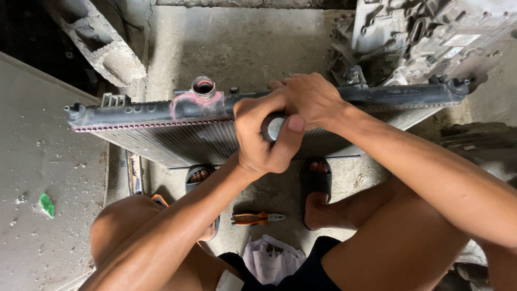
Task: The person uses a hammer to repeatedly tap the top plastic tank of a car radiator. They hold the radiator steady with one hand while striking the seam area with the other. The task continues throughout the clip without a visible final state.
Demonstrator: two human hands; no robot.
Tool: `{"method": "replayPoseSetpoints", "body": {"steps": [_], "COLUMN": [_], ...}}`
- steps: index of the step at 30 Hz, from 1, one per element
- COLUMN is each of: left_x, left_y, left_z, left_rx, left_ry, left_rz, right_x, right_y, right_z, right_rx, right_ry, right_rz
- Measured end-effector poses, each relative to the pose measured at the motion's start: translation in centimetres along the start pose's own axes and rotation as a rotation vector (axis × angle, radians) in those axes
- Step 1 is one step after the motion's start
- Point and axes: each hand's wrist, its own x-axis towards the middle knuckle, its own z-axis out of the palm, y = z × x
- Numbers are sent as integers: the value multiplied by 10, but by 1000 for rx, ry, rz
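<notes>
Black radiator [161,116] upright on floor [242,48] between feet; left hand [264,140] clamped on grey tool handle [273,127], right hand [309,99] pressing tank top; pliers [257,218] lying unused, work midway, seemingly

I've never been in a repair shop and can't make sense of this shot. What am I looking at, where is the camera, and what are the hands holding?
The one picture comes from a camera worn on the person's head, looking down, so you see their own arms, knees and sandalled feet. The person sits low on a concrete floor.

Standing on edge in front of them is a car radiator: a flat panel of thin metal fins with a black plastic tank along the top and a round filler neck ringed with pink residue.

The left hand is closed around a grey, round-ended handle, seemingly a tool; its working end is hidden. The right hand rests on the radiator's top tank.

On the floor between the feet lie orange-handled pliers and a white crumpled bag. A greyish engine block sits behind, at upper right.
</notes>
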Motion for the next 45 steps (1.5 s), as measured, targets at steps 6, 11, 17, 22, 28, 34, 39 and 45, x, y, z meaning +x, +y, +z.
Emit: {"method": "replayPoseSetpoints", "body": {"steps": [6,11,17,22,28,34,39,45], "left_x": [-7,-18,-31,-27,-18,-11,-14,-11], "left_y": [1,7,13,6,6,5,-1,-5], "left_z": [-4,-6,-4,0,12,22,18,17], "left_rx": [3,20,-16,-47,-42,-15,-39,-86], "left_ry": [-36,-113,-180,-103,-122,-113,-55,17], "left_rz": [-12,-11,17,-17,-25,-38,-46,-92], "right_x": [7,9,12,12,10,4,4,4], "right_y": [-7,-11,-14,-13,-11,-5,-5,-7], "right_z": [-4,-9,-8,-7,-1,1,1,-2], "right_rx": [-119,-214,-154,-141,-131,-137,-157,-129], "right_ry": [-277,-243,-387,-225,-222,-103,-65,-119], "right_rz": [149,75,217,144,160,119,81,96]}}
